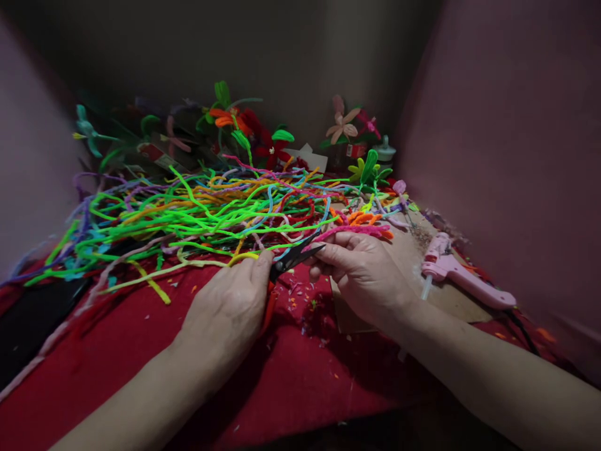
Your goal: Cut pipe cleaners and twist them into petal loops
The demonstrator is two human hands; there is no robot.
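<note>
My left hand (pixel 230 307) is closed round a pair of scissors (pixel 293 257) with red handles; the dark blades point right and are slightly apart. My right hand (pixel 361 272) pinches a pink pipe cleaner (pixel 357 230) just beyond the blade tips. A yellow pipe cleaner (pixel 201 263) runs under my left fingertips. Both hands rest over a red cloth (pixel 300 369) strewn with small cuttings.
A big tangle of coloured pipe cleaners (pixel 197 210) lies behind the hands. Finished pipe-cleaner flowers (pixel 235 122) stand along the back. A pink glue gun (pixel 460 275) lies on cardboard (pixel 451 300) at the right. Dark walls close in on both sides.
</note>
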